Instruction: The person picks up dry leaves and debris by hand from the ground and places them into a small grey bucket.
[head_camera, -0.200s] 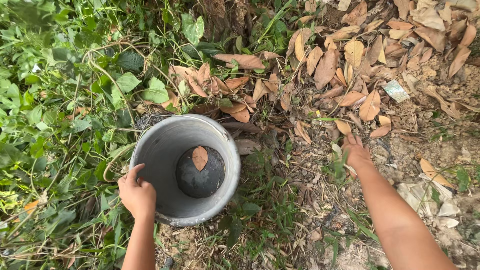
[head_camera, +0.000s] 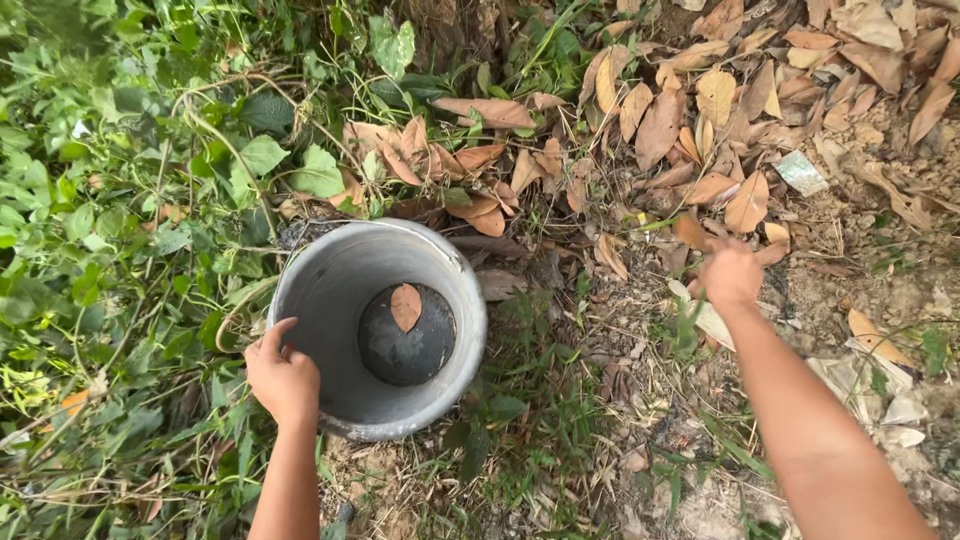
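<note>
**A:** Head view, looking straight down. I have the left hand (head_camera: 283, 380) at lower left of the frame, fingers curled over the near rim of the bucket (head_camera: 330, 290), thumb on the inside wall. So it grips the rim and nothing else.

**B:** And the bucket?

**A:** Centre-left, upright on the ground, mouth open to me, green weeds (head_camera: 120, 230) pressing against its left side. One dry leaf (head_camera: 405, 306) lies on its dark bottom; otherwise it looks empty.

**B:** Right hand?

**A:** Right hand (head_camera: 730, 275) is right of centre, reaching down onto the dry leaves (head_camera: 700, 110) that spread across the upper right. I see only its back. The fingers point away and are hidden among the litter, so I cannot tell how far it is closed, or whether it has anything in it.

**B:** Which step do you make it?

**A:** My reading: gathering leaves, with the bucket steadied. The next move, I judge, calls for a firm close on a clump, then a carry leftward over the rim while the left hand keeps the bucket from tipping.
</note>
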